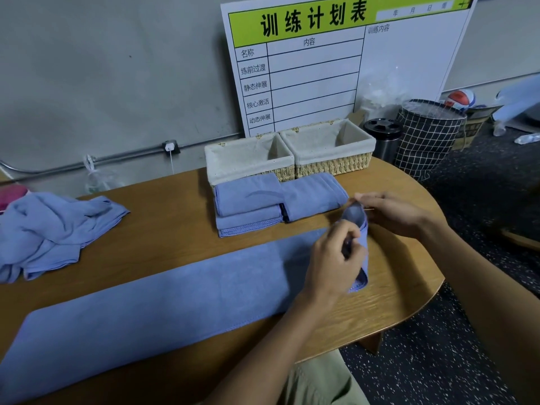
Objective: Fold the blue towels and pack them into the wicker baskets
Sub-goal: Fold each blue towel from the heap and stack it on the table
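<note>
Both hands work at the right end of a long blue towel (152, 311) laid flat across the wooden table (175, 229). His left hand (336, 258) pinches the raised near corner, and the right hand (391, 214) pinches the far corner, so that end stands curled up off the wood. Behind them sit two wicker baskets side by side, touching; the left basket (248, 162) and the right basket (330, 150) show only their pale cloth liners inside. Folded towels (248, 209) are stacked just in front of the left one, another folded towel (312, 197) before the right. A crumpled heap of towels (49, 229) lies at the table's left.
</note>
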